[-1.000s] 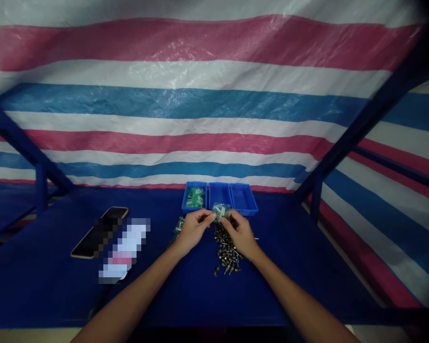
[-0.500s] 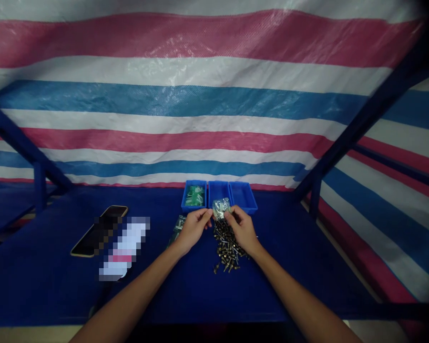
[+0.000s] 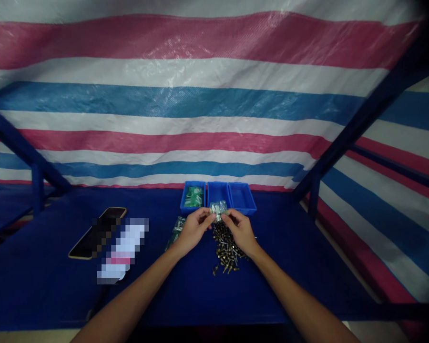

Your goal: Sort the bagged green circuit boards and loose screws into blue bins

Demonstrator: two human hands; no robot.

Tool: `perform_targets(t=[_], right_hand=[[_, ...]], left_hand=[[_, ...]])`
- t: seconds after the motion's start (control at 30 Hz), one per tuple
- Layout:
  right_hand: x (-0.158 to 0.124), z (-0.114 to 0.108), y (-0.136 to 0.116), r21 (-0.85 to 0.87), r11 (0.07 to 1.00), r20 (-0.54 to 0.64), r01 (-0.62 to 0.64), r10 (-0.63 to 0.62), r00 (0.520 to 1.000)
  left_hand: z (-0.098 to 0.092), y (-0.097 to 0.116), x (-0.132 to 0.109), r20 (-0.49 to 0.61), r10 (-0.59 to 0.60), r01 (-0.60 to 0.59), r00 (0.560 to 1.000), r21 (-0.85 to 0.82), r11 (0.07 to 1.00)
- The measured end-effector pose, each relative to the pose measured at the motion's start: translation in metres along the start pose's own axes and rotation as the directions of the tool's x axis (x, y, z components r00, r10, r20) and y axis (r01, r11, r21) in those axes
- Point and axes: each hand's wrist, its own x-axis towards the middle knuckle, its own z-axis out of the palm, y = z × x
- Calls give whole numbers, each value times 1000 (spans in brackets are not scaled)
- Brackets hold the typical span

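Between my two hands is a small clear plastic bag with pale, shiny pieces inside. My left hand pinches its left lower edge between thumb and fingers. On the opposite edge, my right hand grips it the same way. Just below the bag lies a loose pile of brass-coloured screws, partly covered by my right hand. Left of my left hand are more small plastic bags, partly hidden behind the wrist. What exactly the held bag contains is too small to tell.
Three blue bins stand behind my hands: the left bin holds green-looking bags, beside a middle bin and a right bin. A phone and a blurred white item lie left on the blue table. Blue frame bars slope at both sides.
My left hand has come up to the bag and now grips its left edge. The bag has shifted slightly down and left, held by both hands.
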Motion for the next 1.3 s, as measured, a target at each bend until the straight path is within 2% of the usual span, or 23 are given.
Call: perform_targets(t=[0.2,0.37,0.53,0.7,0.8,0.93,1.13,1.3], right_hand=[[-1,1,-4,-32,999,7,34,-34,999],[0,1,-4,-31,998,2,48,-48,999],[0,1,-2,-3,999,-25,54,-54,998],[3,-2,-5,-55,993,-63,100,-103,993],[4,-4,-7,-66,995,-95,78,-84,992],[3,-5,-10,21,999,-73,25,-23,997],[3,-5,-11,44,999,-75,17,-13,997],[4,0,-3,89,996,-102,21,-11,995]], left_hand=[[-2,3,0,-130,117,-108,985,74,991],[-8,3,3,-81,86,-79,993,88,993],[-7,1,3,-22,60,-57,998,110,992],[-6,-4,3,-91,130,-115,987,153,982],[-7,-7,3,-115,146,-125,983,174,977],[-7,-2,2,-119,111,-97,987,116,988],[-7,11,0,-106,116,-108,988,75,991],[-4,4,3,-146,101,-106,984,-22,994]])
